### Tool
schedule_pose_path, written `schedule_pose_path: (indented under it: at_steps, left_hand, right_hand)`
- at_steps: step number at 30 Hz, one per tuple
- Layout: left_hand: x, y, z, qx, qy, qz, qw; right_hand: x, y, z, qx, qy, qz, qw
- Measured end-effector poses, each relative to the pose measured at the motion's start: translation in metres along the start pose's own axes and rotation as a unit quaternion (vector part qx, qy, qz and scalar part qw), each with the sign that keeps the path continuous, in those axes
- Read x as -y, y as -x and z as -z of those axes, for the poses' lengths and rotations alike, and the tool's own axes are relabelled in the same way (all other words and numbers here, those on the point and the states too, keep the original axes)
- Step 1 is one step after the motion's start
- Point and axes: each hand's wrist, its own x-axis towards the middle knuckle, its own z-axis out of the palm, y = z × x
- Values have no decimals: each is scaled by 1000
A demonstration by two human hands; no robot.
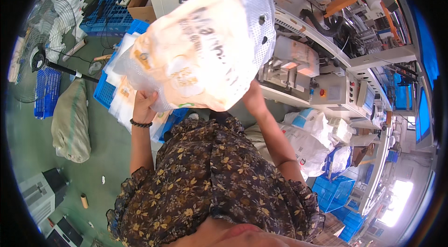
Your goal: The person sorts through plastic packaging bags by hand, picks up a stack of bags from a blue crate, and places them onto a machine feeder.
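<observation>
A large printed plastic bag [205, 51], pale orange with a clear textured band and punched holes at one end, is held up tilted before me. My left hand [146, 105] pinches its lower left corner, with the thumb on the near face. At the bag's lower right edge, my right hand [253, 100] grips from behind; most of its fingers are hidden by the bag. Whether this is one bag or a thin stack, I cannot tell. More printed bags [122, 93] lie in a blue crate [103, 92] just left of my left hand.
To the right stands a long machine with a control box [332, 93]; another printed bag [296, 55] lies on it. White sacks [305, 142] and blue baskets [332, 193] sit below. At left are a standing fan [38, 58] and a stuffed woven sack [72, 123] on the green floor.
</observation>
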Motion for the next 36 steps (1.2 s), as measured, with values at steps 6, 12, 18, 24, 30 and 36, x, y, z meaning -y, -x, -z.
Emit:
schedule_pose_path:
  at_steps: [6, 12, 18, 24, 30, 36]
  left_hand:
    - [-14, 8, 39, -37, -127, 61, 989]
    - [-29, 13, 30, -89, -278, -47, 955]
    - [-51, 19, 11, -98, -373, -92, 918]
    - [-55, 20, 2, -82, -353, -99, 927]
    - [-68, 21, 1, -86, -339, -118, 929]
    - [-74, 6, 5, -87, -379, -147, 909]
  right_hand:
    - [3, -35, 47, 65, -535, 57, 840]
    - [9, -37, 57, -48, -186, 117, 974]
    - [14, -40, 51, -87, -125, 58, 987]
    - [7, -44, 40, -219, -97, 76, 968]
    - [6, -42, 34, -234, -113, 94, 961]
    - [9, -48, 31, -243, -73, 100, 962]
